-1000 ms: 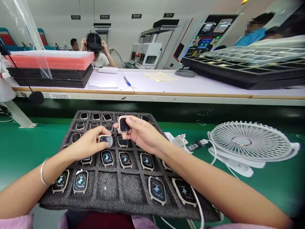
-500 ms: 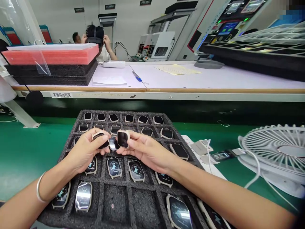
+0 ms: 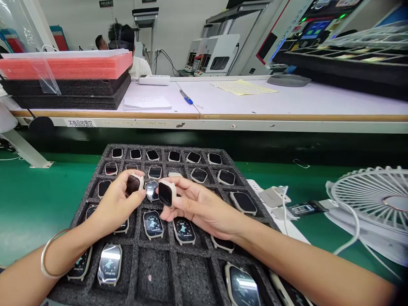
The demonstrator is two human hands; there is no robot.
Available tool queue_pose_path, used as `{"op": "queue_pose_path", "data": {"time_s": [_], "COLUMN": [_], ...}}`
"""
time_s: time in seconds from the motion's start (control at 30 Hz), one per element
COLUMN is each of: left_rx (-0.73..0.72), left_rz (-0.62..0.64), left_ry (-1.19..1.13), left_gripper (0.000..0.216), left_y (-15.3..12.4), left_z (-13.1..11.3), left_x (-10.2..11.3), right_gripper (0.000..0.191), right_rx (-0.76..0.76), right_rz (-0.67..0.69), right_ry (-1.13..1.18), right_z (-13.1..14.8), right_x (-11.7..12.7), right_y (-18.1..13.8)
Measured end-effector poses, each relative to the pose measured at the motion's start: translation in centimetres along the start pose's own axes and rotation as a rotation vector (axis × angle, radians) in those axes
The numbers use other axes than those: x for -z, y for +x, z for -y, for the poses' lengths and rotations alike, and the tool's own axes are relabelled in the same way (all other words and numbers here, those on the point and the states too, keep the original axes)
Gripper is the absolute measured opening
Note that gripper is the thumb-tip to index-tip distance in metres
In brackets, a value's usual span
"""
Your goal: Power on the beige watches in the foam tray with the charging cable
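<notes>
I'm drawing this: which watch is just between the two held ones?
The shiny-screened watch, showing between the watch in the left hand and the one in the right hand; all the others lie outside that gap.

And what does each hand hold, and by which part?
The left hand holds a watch by its edges; the right hand holds a second watch by its side.
</notes>
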State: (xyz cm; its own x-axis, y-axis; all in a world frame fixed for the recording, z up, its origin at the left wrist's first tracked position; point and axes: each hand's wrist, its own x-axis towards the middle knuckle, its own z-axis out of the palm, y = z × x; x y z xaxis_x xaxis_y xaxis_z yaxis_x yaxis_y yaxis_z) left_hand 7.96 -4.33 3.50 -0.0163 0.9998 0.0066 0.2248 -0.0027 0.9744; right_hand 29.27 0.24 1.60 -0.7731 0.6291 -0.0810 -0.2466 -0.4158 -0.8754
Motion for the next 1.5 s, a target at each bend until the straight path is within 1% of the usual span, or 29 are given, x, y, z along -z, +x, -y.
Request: {"op": "queue_pose_path", "data": {"time_s": [0.1,0.23,0.5,0.63,0.87,1.13,1.3,1.5], "left_rx": [-0.071,-0.105,-0.106,-0.118,-0.129,-0.154,-0.195,-0.236], "left_rz": [-0.001,0.005,0.021,0.010,0.013,0.045,0.068,0.125], "left_ry": [0.143,0.249,0.279,0.306,0.322,0.342,0.340,0.386], "left_gripper": [0.039,0.038,0.039,0.036,0.038,0.035,0.033,0.032], "left_y": [-0.4,-0.8,-1.2,-1.1,-1.1,-1.1,-1.2,-1.2], "left_z": [0.0,0.2,0.6,0.6,0.7,0.7,0.9,1.1], "left_x": [0.0,0.0,0.2,0.1,0.2,0.2,0.2,0.1], "right_gripper": [0.056,0.059,0.059,0.056,0.057,0.055,0.055,0.049], "right_rx": [0.006,-0.001,0.016,0.025,0.026,0.045,0.055,0.087], "right_rz": [0.041,0.061,0.066,0.076,0.089,0.139,0.139,0.176], "right_ry": [-0.026,-0.073,-0.085,-0.106,-0.126,-0.113,-0.127,-0.108], "right_z": [-0.1,-0.1,-0.2,-0.3,-0.3,-0.5,-0.6,-0.6], "right_x": [0.1,0.0,0.0,0.1,-0.1,0.0,0.0,0.0], "right_y": [-0.2,-0.3,-0.3,-0.4,-0.6,-0.7,-0.7,-0.7]}}
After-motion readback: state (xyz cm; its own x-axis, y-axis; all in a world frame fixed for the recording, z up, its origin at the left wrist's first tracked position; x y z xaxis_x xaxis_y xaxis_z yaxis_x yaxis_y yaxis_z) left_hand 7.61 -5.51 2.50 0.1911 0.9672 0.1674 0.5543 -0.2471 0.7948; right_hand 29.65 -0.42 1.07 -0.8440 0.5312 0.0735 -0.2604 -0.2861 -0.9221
